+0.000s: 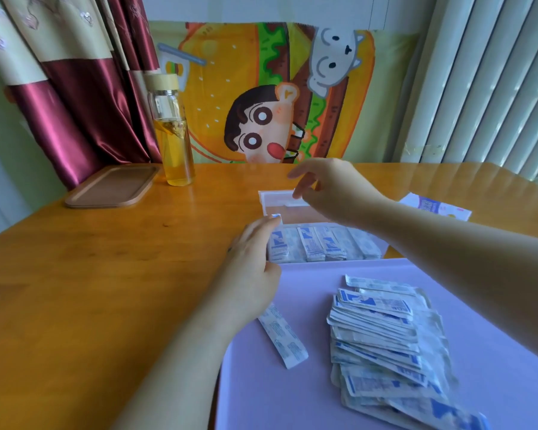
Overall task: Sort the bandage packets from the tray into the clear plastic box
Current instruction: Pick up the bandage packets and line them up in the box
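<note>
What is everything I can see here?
bandage packets: loose pile, white-blue, on the lilac tray
single packet: one, white, left of the pile
lilac tray: one, near right
clear plastic box: one, lid open, packets inside, behind the lilac tray
wooden tray: one, brown, far left
glass bottle: one, yellow liquid, beside the wooden tray
printed card: one, white, far right
cartoon cloth: one, colourful, behind the table
curtain: one, maroon-beige, far left
table: one, orange wood
left hand: one, at the box's left side
right hand: one, above the box lid
</note>
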The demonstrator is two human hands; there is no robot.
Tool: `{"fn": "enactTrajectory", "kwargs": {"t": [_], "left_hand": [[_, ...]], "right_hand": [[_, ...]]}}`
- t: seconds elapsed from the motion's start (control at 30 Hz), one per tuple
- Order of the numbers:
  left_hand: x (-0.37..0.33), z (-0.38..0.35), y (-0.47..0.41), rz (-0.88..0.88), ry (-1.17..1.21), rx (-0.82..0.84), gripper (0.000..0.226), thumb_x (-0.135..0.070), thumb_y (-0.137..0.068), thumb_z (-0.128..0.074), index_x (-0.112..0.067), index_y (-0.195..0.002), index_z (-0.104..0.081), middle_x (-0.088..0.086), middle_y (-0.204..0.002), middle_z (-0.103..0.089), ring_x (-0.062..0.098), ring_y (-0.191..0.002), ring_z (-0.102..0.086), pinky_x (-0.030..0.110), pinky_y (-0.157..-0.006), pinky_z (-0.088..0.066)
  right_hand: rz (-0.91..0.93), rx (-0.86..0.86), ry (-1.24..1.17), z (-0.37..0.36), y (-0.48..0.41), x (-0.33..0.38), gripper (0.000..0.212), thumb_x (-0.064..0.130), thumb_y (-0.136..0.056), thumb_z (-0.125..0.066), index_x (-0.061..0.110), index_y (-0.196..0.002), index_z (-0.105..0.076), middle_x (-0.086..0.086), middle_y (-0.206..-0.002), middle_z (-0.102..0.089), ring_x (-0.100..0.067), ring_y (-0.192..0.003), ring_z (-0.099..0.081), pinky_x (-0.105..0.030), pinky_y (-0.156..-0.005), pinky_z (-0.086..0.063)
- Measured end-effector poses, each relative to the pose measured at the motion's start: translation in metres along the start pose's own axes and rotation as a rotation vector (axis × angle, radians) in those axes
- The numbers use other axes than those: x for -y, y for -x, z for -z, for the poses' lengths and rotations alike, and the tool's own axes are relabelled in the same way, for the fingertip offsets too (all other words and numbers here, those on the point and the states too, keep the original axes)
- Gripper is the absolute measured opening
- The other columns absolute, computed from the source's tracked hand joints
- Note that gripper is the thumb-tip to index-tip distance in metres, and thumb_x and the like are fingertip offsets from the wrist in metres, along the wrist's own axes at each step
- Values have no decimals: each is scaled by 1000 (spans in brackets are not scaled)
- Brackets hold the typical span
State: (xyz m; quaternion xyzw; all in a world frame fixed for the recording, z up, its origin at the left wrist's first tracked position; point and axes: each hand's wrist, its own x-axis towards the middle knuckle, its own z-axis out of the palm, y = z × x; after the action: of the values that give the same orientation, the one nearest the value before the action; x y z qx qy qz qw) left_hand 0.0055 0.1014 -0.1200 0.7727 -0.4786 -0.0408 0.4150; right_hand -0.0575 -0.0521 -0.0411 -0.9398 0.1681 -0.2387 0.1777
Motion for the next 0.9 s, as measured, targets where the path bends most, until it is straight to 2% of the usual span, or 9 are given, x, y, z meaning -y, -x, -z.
{"fn": "enactTrajectory", "kwargs": {"t": [0.03, 0.1, 0.2, 0.3, 0.37, 0.47, 0.6, 0.73, 0.9], "left_hand": [[0, 0, 0, 2, -3, -2, 66, 7, -87, -40, -23, -145, -31, -15, -151, -24, 0, -137, -19, 23, -113, -23], [0, 1, -1, 0, -20, -4, 65, 7, -88, -41, -22, -145, -32, -13, -152, -23, 0, -137, -19, 21, -111, -23], [-3, 1, 0, -11, -62, -4, 64, 6, -88, -40, -22, -145, -32, -11, -153, -23, 1, -139, -18, 8, -104, -14], [-4, 0, 2, -19, -104, -17, 61, 4, -90, -40, -22, -145, -33, -11, -154, -21, 3, -140, -17, 5, -100, -9], [-5, -1, 4, -21, -115, -44, 57, 2, -91, -41, -22, -143, -37, -10, -155, -21, 5, -141, -18, 10, -103, -12], [-11, -3, 7, -78, -78, -146, 50, 2, -91, -43, -20, -136, -48, -9, -149, -30, 7, -135, -29, 18, -104, -24], [-24, -4, 10, -244, -12, -249, 43, 5, -89, -47, -17, -124, -60, -12, -128, -47, 0, -109, -48, 17, -92, -43], [-30, -9, 14, -318, 17, -205, 38, 6, -89, -49, -18, -114, -65, -18, -112, -55, -2, -97, -54, 6, -77, -41], [-29, -16, 16, -235, 18, -59, 34, 0, -91, -50, -24, -110, -66, -25, -102, -59, -6, -94, -56, 1, -74, -37]], "right_hand": [[55, -51, -25, 6, 16, 0, 31, 6, -87, -50, 18, -111, -64, 7, -89, -68, 9, -57, -50, -3, -56, -34], [91, -12, -6, 14, 48, -5, 23, 11, -86, -54, 24, -102, -65, 13, -80, -66, 6, -54, -49, -7, -52, -32], [4, 290, 176, 23, 86, -28, 15, 23, -87, -60, 28, -100, -66, 22, -72, -60, 4, -60, -53, -6, -57, -37], [-88, 463, 271, 28, 103, -55, 24, 28, -87, -63, 25, -110, -65, 21, -87, -63, -1, -79, -59, -4, -65, -39], [-143, 485, 223, 32, 108, -65, 29, 31, -85, -66, 23, -113, -65, 13, -99, -66, -3, -85, -61, -5, -68, -40], [-175, 559, 148, 30, 113, -66, 33, 40, -80, -70, 27, -110, -67, 17, -96, -66, 1, -81, -61, -11, -70, -45], [-216, 578, 136, 21, 112, -64, 34, 40, -76, -73, 27, -107, -65, 13, -94, -64, -8, -82, -59, -23, -76, -48], [-307, 590, 39, 20, 107, -68, 27, 38, -73, -76, 30, -94, -60, 17, -80, -57, -6, -74, -55, -22, -72, -46], [-403, 534, -131, 17, 106, -82, 13, 31, -73, -78, 24, -77, -67, 4, -75, -67, -7, -63, -53, -18, -61, -44]]}}
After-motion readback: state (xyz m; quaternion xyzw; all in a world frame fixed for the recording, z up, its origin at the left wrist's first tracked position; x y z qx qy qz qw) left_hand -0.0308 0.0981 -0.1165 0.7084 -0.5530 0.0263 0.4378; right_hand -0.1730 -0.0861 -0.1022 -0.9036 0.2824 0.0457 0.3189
